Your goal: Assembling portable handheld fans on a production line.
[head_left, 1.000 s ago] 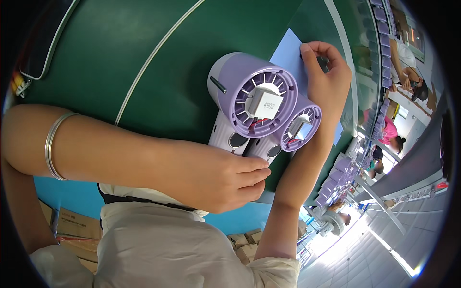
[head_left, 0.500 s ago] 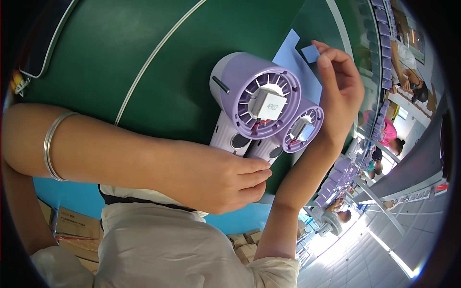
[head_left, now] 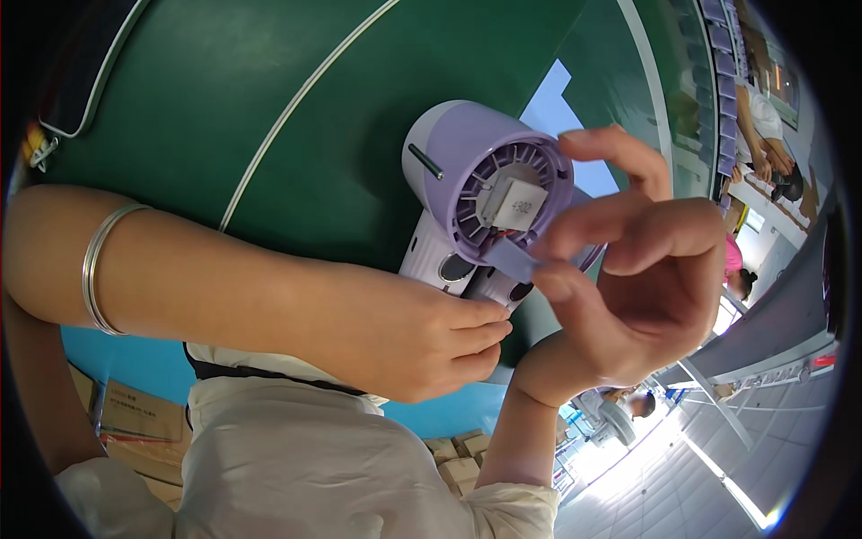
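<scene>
Two purple handheld fans lie side by side, their round heads facing up toward me. The nearer-left fan [head_left: 467,135] has its front uncovered, showing a white square block [head_left: 518,206] on a finned centre, red wires beneath and a dark rod at its side. My right hand covers most of the second fan's head, so only its handle [head_left: 492,286] shows well. My left hand [head_left: 440,346] is closed around the fans' handles. Between thumb and finger, my right hand [head_left: 628,269] pinches a small blue square pad [head_left: 512,261] just over the first fan's lower rim.
A notched light-blue sheet [head_left: 545,103] lies behind the fans on the green tabletop [head_left: 341,153]. A pale cord [head_left: 305,90] crosses it, and a dark flat device [head_left: 85,63] sits far left. Purple parts [head_left: 727,135] line the right side; co-workers are beyond. Cardboard boxes [head_left: 144,418] stand below.
My right hand has come down and toward me with the blue pad, from beside the sheet to over the fans. My left hand keeps its hold, and the fans have shifted slightly right.
</scene>
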`<state>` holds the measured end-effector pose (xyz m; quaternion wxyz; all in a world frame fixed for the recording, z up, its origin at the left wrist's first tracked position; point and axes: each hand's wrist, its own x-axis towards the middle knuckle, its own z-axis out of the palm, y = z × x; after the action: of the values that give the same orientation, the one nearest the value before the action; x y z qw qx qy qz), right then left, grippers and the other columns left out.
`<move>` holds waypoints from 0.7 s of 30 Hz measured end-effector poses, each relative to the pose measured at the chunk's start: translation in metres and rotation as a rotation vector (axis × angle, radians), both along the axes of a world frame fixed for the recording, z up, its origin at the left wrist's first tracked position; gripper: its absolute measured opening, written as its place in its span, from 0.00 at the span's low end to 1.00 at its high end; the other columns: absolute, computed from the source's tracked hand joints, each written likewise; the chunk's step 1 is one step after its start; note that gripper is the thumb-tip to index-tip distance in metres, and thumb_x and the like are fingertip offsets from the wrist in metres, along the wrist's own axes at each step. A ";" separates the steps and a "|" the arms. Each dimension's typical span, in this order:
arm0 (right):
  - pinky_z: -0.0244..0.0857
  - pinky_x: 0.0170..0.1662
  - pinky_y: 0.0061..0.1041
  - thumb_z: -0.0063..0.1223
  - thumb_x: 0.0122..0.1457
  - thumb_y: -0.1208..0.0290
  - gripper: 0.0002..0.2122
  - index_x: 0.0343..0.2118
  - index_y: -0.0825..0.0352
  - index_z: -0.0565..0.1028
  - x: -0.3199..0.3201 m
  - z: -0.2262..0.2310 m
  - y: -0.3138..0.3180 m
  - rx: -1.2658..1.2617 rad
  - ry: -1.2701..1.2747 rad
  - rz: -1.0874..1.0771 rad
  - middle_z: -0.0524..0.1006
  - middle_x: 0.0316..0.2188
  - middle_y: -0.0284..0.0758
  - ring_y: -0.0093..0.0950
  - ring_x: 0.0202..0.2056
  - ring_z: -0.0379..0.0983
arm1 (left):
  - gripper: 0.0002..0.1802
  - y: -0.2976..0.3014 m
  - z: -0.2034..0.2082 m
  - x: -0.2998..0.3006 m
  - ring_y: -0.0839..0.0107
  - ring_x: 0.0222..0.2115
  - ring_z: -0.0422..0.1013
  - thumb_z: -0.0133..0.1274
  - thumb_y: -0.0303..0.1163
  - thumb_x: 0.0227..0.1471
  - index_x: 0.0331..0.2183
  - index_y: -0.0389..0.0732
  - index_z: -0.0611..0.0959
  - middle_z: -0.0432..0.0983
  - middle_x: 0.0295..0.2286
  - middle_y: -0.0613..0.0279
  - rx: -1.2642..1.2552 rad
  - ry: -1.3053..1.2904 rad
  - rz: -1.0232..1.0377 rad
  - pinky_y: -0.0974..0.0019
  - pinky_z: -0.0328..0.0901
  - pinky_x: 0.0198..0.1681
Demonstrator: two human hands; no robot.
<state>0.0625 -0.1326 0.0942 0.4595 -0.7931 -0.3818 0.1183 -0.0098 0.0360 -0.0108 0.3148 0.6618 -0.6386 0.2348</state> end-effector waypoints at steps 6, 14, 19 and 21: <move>0.66 0.50 0.39 0.62 0.45 0.91 0.17 0.33 0.69 0.66 -0.012 -0.004 0.015 -0.076 -0.075 -0.199 0.78 0.23 0.42 0.39 0.42 0.76 | 0.16 0.000 0.000 -0.001 0.61 0.44 0.74 0.54 0.37 0.47 0.31 0.33 0.84 0.76 0.36 0.60 -0.014 0.000 0.004 0.56 0.62 0.59; 0.63 0.57 0.47 0.61 0.47 0.90 0.16 0.34 0.69 0.66 -0.011 -0.007 0.012 0.009 -0.021 -0.242 0.77 0.23 0.39 0.34 0.38 0.76 | 0.16 -0.004 -0.002 -0.004 0.62 0.42 0.74 0.54 0.37 0.46 0.30 0.33 0.83 0.75 0.34 0.61 -0.032 -0.004 0.012 0.57 0.63 0.57; 0.64 0.55 0.45 0.61 0.48 0.90 0.17 0.35 0.69 0.66 -0.015 -0.007 0.012 0.017 0.018 -0.288 0.77 0.24 0.39 0.38 0.41 0.76 | 0.16 -0.004 -0.003 -0.004 0.62 0.41 0.73 0.54 0.38 0.46 0.30 0.33 0.83 0.74 0.34 0.62 -0.034 0.001 0.010 0.57 0.63 0.57; 0.64 0.55 0.43 0.60 0.48 0.90 0.17 0.36 0.69 0.66 -0.015 -0.006 0.012 0.018 0.037 -0.312 0.77 0.24 0.40 0.40 0.42 0.76 | 0.16 -0.004 -0.002 -0.004 0.62 0.41 0.73 0.54 0.38 0.46 0.30 0.33 0.83 0.74 0.34 0.62 -0.030 0.003 0.007 0.57 0.63 0.57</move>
<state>0.0480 -0.1205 0.0883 0.4862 -0.8364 -0.2465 0.0567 -0.0136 0.0315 -0.0128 0.3247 0.6597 -0.6321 0.2446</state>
